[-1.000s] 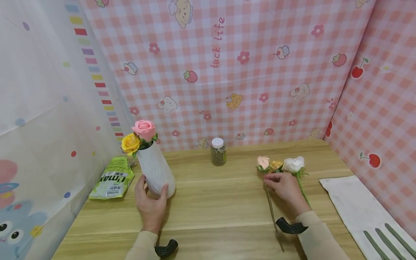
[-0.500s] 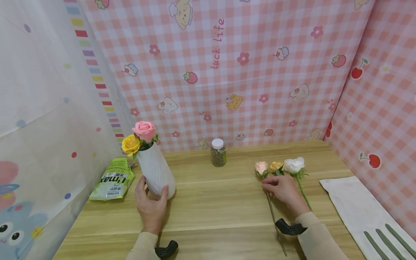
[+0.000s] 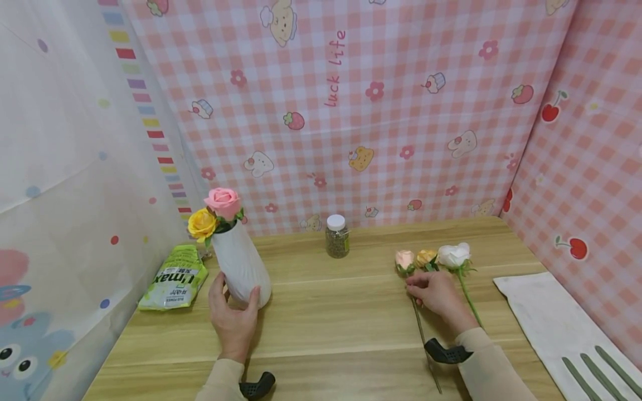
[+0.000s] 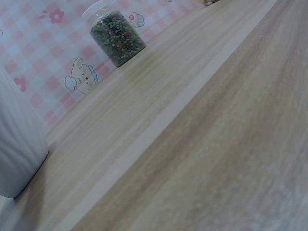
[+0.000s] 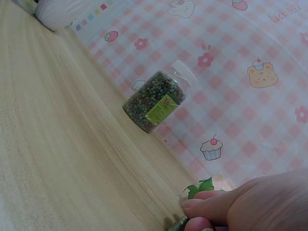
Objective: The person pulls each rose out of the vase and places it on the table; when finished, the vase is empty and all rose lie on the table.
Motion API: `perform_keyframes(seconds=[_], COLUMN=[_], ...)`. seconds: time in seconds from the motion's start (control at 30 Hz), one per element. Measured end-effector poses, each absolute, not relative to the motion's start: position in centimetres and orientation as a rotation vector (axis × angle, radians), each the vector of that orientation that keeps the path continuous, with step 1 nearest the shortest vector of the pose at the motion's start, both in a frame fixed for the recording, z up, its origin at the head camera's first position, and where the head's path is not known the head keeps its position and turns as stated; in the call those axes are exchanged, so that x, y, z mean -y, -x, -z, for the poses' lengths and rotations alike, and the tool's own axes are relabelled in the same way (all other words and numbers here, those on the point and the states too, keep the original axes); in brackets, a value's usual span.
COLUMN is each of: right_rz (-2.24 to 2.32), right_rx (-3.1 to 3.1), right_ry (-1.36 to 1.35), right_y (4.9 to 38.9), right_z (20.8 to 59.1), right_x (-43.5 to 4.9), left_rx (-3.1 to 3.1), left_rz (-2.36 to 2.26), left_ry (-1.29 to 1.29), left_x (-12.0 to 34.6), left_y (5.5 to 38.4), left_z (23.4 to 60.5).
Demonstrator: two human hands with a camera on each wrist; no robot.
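Note:
My left hand [image 3: 233,326] grips the lower part of a white ridged vase [image 3: 241,262], thumb on the right side and fingers on the left. A pink rose [image 3: 223,203] and a yellow rose [image 3: 202,224] stand in its mouth. On the right, my right hand [image 3: 441,294] pinches the stem of a peach rose [image 3: 404,259] just under its bloom; the thin brown stem trails toward the front of the table. Beside it lie an orange-yellow rose [image 3: 426,257], partly behind the hand, and a white rose [image 3: 454,255] with a green stem. In the right wrist view, green leaves [image 5: 204,186] show at the fingertips.
A lidded jar of small green and brown pellets [image 3: 337,238] stands at the back middle of the wooden table [image 3: 331,328]. A green snack bag [image 3: 175,278] lies left of the vase. At right is a white cloth [image 3: 541,312] with dark green stripes.
The peach rose and the right fingertips have shifted slightly left and toward me, and the bloom has parted from the orange-yellow rose. The left hand keeps its hold on the vase.

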State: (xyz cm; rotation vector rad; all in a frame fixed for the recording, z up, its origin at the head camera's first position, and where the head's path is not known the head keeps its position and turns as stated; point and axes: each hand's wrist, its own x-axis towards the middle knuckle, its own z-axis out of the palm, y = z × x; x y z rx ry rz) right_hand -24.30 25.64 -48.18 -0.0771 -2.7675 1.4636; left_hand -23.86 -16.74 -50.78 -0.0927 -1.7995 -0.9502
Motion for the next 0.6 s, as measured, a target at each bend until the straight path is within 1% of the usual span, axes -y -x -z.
perform_keyframes(seconds=[0.6], right_rz=[-1.38], right_rx=[2.786], right_ry=[0.037], right_y=[24.42], right_z=[48.36], right_x=[-25.7], left_rx=[1.798], left_rz=[0.951], left_ry=[0.087], left_x=[16.75], left_y=[23.9], left_z=[50.85])
